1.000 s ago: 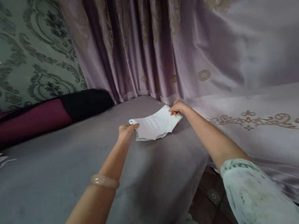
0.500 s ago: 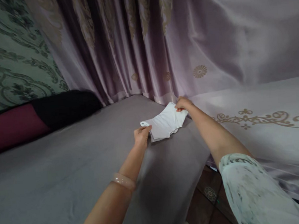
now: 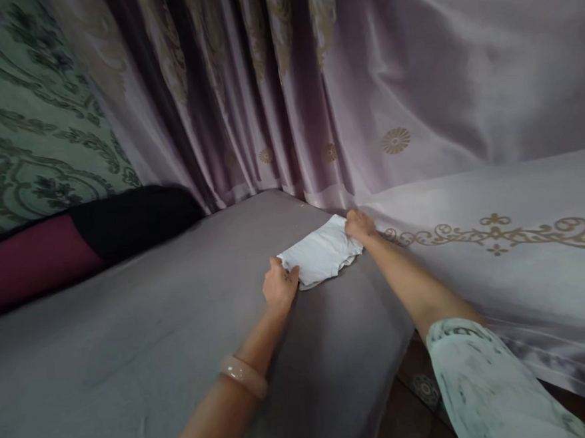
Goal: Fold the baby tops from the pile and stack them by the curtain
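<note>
A small white cloth garment (image 3: 319,250), folded over, lies on the grey sheet near the curtain. Its exact kind is hard to make out. At its left end, my left hand (image 3: 281,285) pinches the edge, the thumb on the near side and the fingers at the far corner. My right hand (image 3: 360,224) grips the garment's right end, fingers curled over it and partly hidden. Between both hands the cloth is spread fairly flat, with a wavy edge toward me.
The grey-covered bed (image 3: 181,347) stretches to the left and toward me. A black and maroon padded piece (image 3: 127,224) runs along the green patterned wall. Purple curtains (image 3: 424,96) with gold motifs hang behind and to the right. Tiled floor (image 3: 406,411) shows beyond the bed's right edge.
The white garment has come down flatter, and its curled left edge is straightened. My left hand's fingers have spread along that end. My right hand still grips the other end, slightly lower.
</note>
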`<state>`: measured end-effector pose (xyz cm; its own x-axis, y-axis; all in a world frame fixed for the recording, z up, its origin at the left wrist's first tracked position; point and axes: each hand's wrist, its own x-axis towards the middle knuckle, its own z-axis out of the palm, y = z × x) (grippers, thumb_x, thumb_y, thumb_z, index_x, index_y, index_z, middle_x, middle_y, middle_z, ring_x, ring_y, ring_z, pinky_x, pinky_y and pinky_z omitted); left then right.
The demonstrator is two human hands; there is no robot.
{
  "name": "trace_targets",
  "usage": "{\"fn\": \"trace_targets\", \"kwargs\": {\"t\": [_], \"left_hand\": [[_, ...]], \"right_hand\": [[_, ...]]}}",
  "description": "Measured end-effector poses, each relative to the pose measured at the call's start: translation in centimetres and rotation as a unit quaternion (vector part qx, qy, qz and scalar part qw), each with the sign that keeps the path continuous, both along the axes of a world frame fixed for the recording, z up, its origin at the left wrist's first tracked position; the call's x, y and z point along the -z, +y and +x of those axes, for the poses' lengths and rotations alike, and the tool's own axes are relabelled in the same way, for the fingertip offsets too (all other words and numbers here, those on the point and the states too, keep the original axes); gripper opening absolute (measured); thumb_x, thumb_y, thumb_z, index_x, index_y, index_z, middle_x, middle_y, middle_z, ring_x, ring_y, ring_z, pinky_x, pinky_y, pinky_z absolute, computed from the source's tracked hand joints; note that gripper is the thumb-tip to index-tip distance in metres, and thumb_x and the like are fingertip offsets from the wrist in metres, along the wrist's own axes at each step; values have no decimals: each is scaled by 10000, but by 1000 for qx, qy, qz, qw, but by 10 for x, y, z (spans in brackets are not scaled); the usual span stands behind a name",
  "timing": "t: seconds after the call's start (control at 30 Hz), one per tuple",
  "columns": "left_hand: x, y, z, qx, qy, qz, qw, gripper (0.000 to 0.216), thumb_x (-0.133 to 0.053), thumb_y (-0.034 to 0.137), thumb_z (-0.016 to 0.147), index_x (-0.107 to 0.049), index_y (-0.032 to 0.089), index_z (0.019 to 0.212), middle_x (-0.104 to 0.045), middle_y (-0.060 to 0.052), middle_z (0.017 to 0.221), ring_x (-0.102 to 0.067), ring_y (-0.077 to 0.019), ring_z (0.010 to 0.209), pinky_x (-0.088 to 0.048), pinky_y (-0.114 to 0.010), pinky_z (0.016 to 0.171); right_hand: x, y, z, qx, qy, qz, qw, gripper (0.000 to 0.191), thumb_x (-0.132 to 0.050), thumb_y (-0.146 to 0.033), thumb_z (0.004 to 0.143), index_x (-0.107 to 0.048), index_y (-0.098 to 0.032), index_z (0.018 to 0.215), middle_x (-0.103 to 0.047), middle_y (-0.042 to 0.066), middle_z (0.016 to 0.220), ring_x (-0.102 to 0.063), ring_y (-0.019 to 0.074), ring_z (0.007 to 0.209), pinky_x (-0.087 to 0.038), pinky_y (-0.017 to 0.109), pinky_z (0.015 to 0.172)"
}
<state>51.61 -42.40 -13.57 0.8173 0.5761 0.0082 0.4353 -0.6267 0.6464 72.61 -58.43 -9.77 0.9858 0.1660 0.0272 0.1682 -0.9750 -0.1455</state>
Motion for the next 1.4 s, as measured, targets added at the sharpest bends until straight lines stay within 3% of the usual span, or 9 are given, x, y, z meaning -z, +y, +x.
{"fn": "trace_targets", "kwargs": {"t": [0.17, 0.37, 0.5, 0.63, 0.73, 0.83, 0.97, 1.13, 1.4], "left_hand": [[3, -4, -8, 143, -72, 187, 969, 348, -380, 339, 963, -592, 177, 1186, -577, -146, 1301, -492, -297, 1220, -376, -425, 1000], [19, -5, -7, 242, -13, 139, 960, 435, -314, 399, 984, -547, 248, 1319, -436, -68, 1482, -268, -284, 1426, -211, -504, 1150], [17, 10, -6, 229, -38, 36, 972, 479, -277, 410, 989, -502, 221, 1367, -393, -72, 1510, -298, -209, 1419, -237, -411, 1166], [14, 46, -25, 193, -80, 35, 977, 484, -295, 389, 976, -472, 180, 1375, -448, -106, 1468, -375, -188, 1378, -279, -372, 1149], [16, 81, -54, 175, -59, 81, 980, 490, -319, 375, 954, -477, 129, 1348, -466, -141, 1445, -401, -211, 1360, -285, -377, 1144], [22, 114, -89, 136, -27, 119, 983, 490, -312, 388, 946, -474, 143, 1339, -490, -138, 1425, -423, -228, 1344, -302, -389, 1134], [33, 143, -131, 112, 15, 165, 980, 526, -290, 420, 942, -455, 136, 1353, -476, -145, 1435, -427, -241, 1341, -314, -396, 1125], [39, 148, -160, 122, 25, 229, 965, 553, -247, 454, 958, -471, 136, 1351, -443, -141, 1464, -383, -253, 1370, -291, -431, 1136], [33, 137, -163, 103, 34, 255, 961, 536, -238, 424, 968, -489, 125, 1337, -481, -142, 1435, -415, -254, 1348, -305, -431, 1124]], "right_hand": [[24, 9, -17, -84, -120, 5, 989, 391, -339, -205, 960, -551, -88, 1267, -559, 232, 1293, -509, 309, 1221, -364, 427, 1022], [48, 15, -7, -140, 4, 1, 990, 546, -148, -424, 999, -396, -216, 1439, -230, 65, 1582, -159, 310, 1441, -146, 580, 1130], [48, 13, -2, -127, 22, 13, 992, 547, -142, -438, 999, -381, -231, 1445, -243, 78, 1574, -165, 301, 1439, -130, 588, 1124], [31, 15, -21, -135, -43, 76, 987, 453, -290, -407, 989, -509, -204, 1330, -456, 126, 1431, -347, 269, 1350, -221, 488, 1108], [15, 19, -59, -241, -85, 138, 957, 346, -413, -387, 955, -607, -169, 1142, -615, 123, 1186, -513, 232, 1157, -341, 361, 1016], [9, 20, -103, -386, -2, 140, 912, 243, -548, -405, 884, -620, -183, 951, -649, 66, 978, -578, 185, 936, -412, 275, 864], [21, 17, -136, -422, 0, 106, 900, 319, -696, -426, 766, -586, -194, 956, -624, 68, 1014, -558, 207, 968, -407, 292, 857], [28, 19, -134, -406, -34, 61, 911, 232, -607, -385, 848, -590, -180, 955, -640, 80, 983, -580, 205, 933, -407, 281, 820], [-2, 31, -115, -398, 64, -22, 915, 334, -497, -90, 779, -638, -187, 1066, -698, 69, 963, -630, 176, 834, -384, 221, 659]]}}
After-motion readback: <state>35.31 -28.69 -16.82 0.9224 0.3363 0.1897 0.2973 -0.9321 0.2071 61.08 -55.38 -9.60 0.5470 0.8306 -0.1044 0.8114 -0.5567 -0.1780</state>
